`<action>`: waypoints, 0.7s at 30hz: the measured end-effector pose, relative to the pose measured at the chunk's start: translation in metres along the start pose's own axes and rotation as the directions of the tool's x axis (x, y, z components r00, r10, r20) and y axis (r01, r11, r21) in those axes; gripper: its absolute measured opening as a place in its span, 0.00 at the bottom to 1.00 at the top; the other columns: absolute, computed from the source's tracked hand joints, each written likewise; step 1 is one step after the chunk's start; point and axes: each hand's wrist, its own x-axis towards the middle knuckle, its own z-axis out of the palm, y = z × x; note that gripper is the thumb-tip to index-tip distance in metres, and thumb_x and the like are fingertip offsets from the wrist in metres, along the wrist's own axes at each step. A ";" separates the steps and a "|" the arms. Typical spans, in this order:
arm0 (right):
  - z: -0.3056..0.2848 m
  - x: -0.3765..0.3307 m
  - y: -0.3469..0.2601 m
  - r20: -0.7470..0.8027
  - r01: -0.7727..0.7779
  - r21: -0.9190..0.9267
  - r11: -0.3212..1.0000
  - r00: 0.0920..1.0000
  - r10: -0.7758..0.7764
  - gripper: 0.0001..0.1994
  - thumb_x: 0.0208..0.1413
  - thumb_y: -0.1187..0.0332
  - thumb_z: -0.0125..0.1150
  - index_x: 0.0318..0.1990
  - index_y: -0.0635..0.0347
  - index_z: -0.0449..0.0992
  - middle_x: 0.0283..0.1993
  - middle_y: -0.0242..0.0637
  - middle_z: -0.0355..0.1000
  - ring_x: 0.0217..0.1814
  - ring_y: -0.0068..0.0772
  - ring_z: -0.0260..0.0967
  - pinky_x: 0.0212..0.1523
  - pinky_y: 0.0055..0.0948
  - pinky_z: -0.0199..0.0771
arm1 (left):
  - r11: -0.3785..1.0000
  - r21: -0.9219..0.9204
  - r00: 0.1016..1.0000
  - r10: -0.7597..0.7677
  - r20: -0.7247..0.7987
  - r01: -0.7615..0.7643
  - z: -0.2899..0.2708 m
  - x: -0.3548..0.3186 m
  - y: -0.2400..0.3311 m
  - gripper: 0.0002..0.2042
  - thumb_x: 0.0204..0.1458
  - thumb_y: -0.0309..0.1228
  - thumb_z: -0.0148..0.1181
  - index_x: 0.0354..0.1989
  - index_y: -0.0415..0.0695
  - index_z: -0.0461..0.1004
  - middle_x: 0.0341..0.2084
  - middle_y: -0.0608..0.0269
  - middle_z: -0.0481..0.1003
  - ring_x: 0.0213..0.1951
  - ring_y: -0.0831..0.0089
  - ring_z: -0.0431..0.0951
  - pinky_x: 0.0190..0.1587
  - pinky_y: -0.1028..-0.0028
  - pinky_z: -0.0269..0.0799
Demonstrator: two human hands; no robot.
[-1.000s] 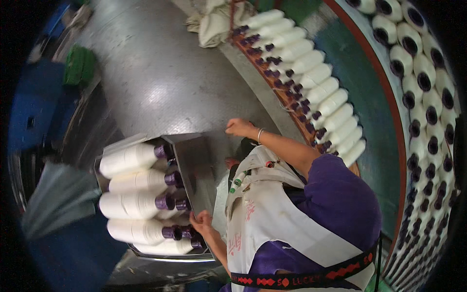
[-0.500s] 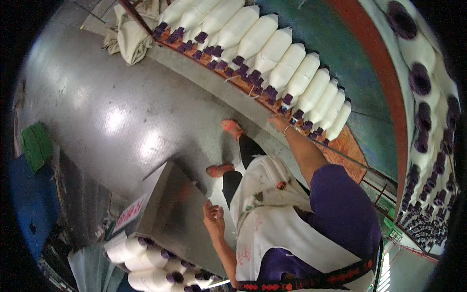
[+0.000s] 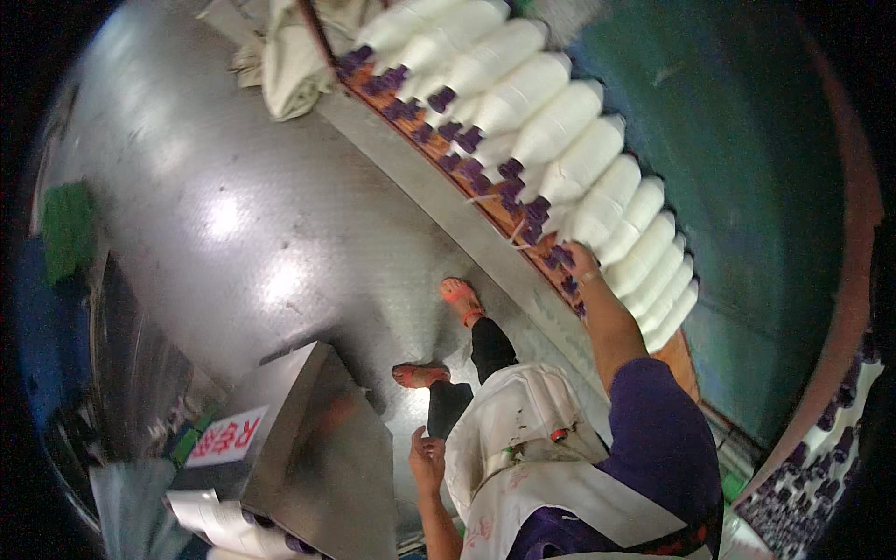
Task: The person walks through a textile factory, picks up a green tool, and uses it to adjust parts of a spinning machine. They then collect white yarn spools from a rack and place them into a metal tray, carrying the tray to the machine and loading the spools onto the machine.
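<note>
Long white yarn bobbins (image 3: 597, 201) with dark purple tube ends lie side by side in stacked rows on an orange-brown shelf. My right arm reaches out to the row. My right hand (image 3: 581, 261) is closed around the purple end of one bobbin, and its fingertips are partly hidden among the tube ends. Low at my left side, by my apron (image 3: 509, 425), my left hand (image 3: 427, 457) holds nothing, its fingers loosely bent and apart.
A metal box-shaped cart (image 3: 322, 448) with a red-marked white label stands at left, white bobbins under it. Beige cloth (image 3: 303, 61) hangs beside the shelf's far end. A green bundle (image 3: 68, 229) lies far left. More bobbins (image 3: 812, 476) stand at lower right.
My right hand has gone from the shelf's front edge in among the tube ends and closed on one. My left hand stays low. The whole view has shifted.
</note>
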 end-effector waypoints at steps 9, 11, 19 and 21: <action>-0.021 -0.247 -0.202 0.670 -0.674 0.738 0.034 0.737 0.084 0.08 0.47 0.67 0.59 0.32 0.63 0.72 0.33 0.39 0.73 0.38 0.37 0.70 0.45 0.40 0.72 | 0.980 -0.120 0.973 0.135 -0.189 -0.159 -0.023 -0.046 0.047 0.23 0.46 0.28 0.58 0.52 0.38 0.66 0.36 0.46 0.74 0.41 0.51 0.75 0.44 0.61 0.70; 0.001 -0.318 -0.240 0.759 -0.760 0.646 0.072 0.649 0.054 0.11 0.46 0.67 0.60 0.36 0.62 0.71 0.36 0.39 0.72 0.39 0.36 0.70 0.44 0.39 0.71 | 0.951 0.006 0.909 0.298 -0.291 -0.310 -0.031 -0.066 0.050 0.23 0.45 0.30 0.57 0.52 0.39 0.65 0.38 0.45 0.74 0.42 0.49 0.75 0.44 0.58 0.71; 0.096 -0.480 -0.386 0.911 0.075 0.168 0.983 0.369 -0.184 0.20 0.39 0.70 0.61 0.43 0.66 0.68 0.32 0.37 0.70 0.30 0.29 0.68 0.35 0.27 0.70 | 0.962 0.110 0.837 0.272 -0.476 -0.250 -0.098 -0.154 -0.001 0.25 0.43 0.29 0.60 0.53 0.40 0.65 0.42 0.49 0.73 0.45 0.48 0.73 0.46 0.56 0.71; 0.145 -0.507 -0.431 0.910 0.294 0.164 0.942 0.323 -0.260 0.19 0.38 0.70 0.62 0.41 0.65 0.69 0.31 0.35 0.70 0.28 0.26 0.67 0.33 0.25 0.69 | 0.977 0.085 0.813 0.211 -0.543 -0.196 -0.109 -0.178 -0.015 0.24 0.44 0.28 0.60 0.52 0.41 0.65 0.40 0.50 0.74 0.44 0.50 0.73 0.45 0.56 0.71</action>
